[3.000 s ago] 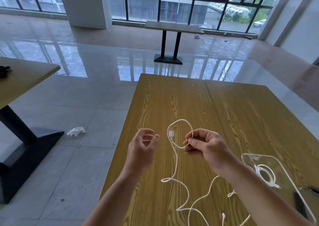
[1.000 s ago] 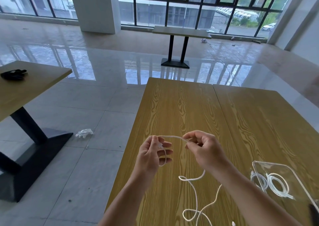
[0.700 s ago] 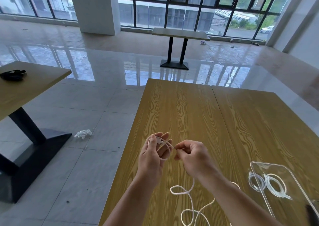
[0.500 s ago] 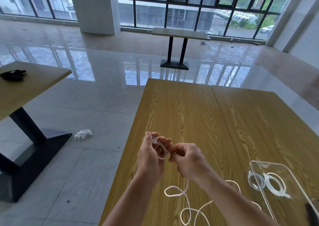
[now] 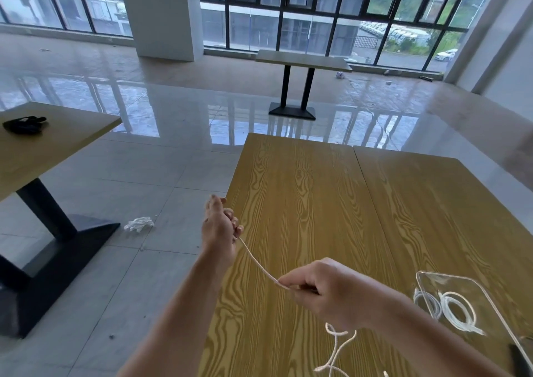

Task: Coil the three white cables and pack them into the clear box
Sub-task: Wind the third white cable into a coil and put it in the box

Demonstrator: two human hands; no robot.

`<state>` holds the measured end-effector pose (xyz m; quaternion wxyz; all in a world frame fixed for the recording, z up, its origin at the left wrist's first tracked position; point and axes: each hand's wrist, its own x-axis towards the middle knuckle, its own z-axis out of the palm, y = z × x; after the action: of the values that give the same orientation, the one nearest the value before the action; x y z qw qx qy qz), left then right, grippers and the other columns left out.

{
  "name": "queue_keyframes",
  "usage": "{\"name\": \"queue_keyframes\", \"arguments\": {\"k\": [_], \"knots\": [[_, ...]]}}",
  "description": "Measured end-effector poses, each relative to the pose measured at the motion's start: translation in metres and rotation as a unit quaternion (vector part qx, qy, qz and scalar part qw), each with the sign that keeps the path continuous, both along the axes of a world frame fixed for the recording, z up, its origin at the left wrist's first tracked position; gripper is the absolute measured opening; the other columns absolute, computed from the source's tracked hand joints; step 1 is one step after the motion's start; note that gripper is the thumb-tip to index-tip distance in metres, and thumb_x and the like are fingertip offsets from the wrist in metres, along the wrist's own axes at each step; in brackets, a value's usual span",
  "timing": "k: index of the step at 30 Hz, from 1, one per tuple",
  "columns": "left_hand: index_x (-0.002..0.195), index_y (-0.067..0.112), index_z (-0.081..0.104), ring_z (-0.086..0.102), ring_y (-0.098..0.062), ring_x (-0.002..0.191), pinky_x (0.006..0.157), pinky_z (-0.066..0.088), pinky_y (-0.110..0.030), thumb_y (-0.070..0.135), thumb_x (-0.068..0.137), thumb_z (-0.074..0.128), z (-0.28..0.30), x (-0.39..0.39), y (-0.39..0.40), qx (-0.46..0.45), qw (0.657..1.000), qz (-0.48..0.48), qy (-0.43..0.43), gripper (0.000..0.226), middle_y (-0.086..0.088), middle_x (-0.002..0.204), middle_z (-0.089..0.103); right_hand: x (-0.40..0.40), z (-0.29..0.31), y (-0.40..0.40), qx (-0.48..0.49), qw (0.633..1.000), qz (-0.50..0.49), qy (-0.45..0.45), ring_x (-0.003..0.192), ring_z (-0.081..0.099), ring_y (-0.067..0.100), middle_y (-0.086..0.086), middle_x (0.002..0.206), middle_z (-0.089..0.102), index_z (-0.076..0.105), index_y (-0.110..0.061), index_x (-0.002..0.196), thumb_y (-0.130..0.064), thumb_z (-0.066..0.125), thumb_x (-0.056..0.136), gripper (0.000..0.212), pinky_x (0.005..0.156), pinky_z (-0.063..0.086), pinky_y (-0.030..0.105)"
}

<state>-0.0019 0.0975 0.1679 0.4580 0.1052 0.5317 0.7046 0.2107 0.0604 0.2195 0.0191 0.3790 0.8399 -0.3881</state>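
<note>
The surface (image 5: 317, 203) is two wood-grain tops set side by side, their seam running from the far edge toward the near edge. On the right top, close to the near right corner, sits a clear box (image 5: 450, 278) with two coiled white cables (image 5: 452, 310) inside. A loose white cable (image 5: 337, 350) lies in curls at the near edge, just left of the box. The far half of both tops is bare wood.

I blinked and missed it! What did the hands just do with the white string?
The hands pulled apart: the left hand went up and away, the right hand came nearer, stretching the white cable straight between them. Both kept holding it. The coiled cables stayed in the clear box.
</note>
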Motion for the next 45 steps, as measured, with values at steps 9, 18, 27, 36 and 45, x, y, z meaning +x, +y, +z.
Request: {"name": "queue_keyframes", "arguments": {"k": [9, 18, 27, 36, 45], "knots": [[0.099, 0.020, 0.063, 0.051, -0.013, 0.065, 0.050, 0.040, -0.025, 0.058, 0.099, 0.030, 0.003, 0.025, -0.015, -0.018, 0.951, -0.294, 0.093, 0.050, -0.004, 0.078, 0.057, -0.011, 0.038, 0.019, 0.182, 0.974, -0.062, 0.119, 0.046, 0.046, 0.005, -0.007, 0.054, 0.054, 0.072, -0.022, 0.088, -0.022, 0.056, 0.099, 0.019, 0.047, 0.038, 0.018], [0.104, 0.029, 0.066, 0.060, -0.014, 0.086, 0.066, 0.049, -0.028, 0.064, 0.092, 0.043, 0.020, 0.037, -0.037, 0.031, 0.871, -0.461, 0.168, 0.044, -0.001, 0.096, 0.063, -0.010, 0.029, 0.044, 0.220, 0.954, -0.162, 0.122, 0.051, 0.053, 0.002, -0.010, 0.058, 0.060, 0.071, -0.023, 0.080, -0.025, 0.057, 0.098, 0.023, 0.051, 0.046, 0.021], [0.092, 0.019, 0.061, 0.062, -0.016, 0.075, 0.060, 0.050, -0.031, 0.037, 0.106, 0.032, 0.020, 0.040, -0.045, 0.053, 0.877, -0.445, 0.176, 0.037, -0.002, 0.085, 0.067, 0.000, 0.026, 0.054, 0.162, 0.965, -0.168, 0.120, 0.046, 0.050, 0.001, -0.010, 0.056, 0.060, 0.073, -0.025, 0.077, -0.030, 0.065, 0.094, 0.020, 0.047, 0.043, 0.015], [0.094, 0.014, 0.062, 0.065, -0.021, 0.071, 0.059, 0.050, -0.033, 0.037, 0.106, 0.029, 0.010, 0.013, -0.036, 0.050, 0.951, -0.295, 0.074, 0.042, -0.010, 0.084, 0.070, 0.043, 0.031, 0.079, 0.194, 0.935, -0.271, 0.119, 0.039, 0.045, 0.000, -0.011, 0.049, 0.056, 0.074, -0.025, 0.089, -0.023, 0.060, 0.098, 0.017, 0.040, 0.036, 0.012], [0.116, 0.008, 0.065, 0.074, -0.030, 0.091, 0.068, 0.059, -0.043, 0.038, 0.106, 0.033, 0.007, 0.029, -0.019, 0.018, 0.989, -0.123, -0.086, 0.045, -0.020, 0.103, 0.074, 0.019, 0.009, 0.053, 0.177, 0.963, -0.202, -0.001, 0.048, 0.051, 0.004, -0.008, 0.066, 0.063, 0.074, -0.020, 0.094, -0.023, 0.054, 0.100, 0.021, 0.042, 0.041, 0.016]]}}
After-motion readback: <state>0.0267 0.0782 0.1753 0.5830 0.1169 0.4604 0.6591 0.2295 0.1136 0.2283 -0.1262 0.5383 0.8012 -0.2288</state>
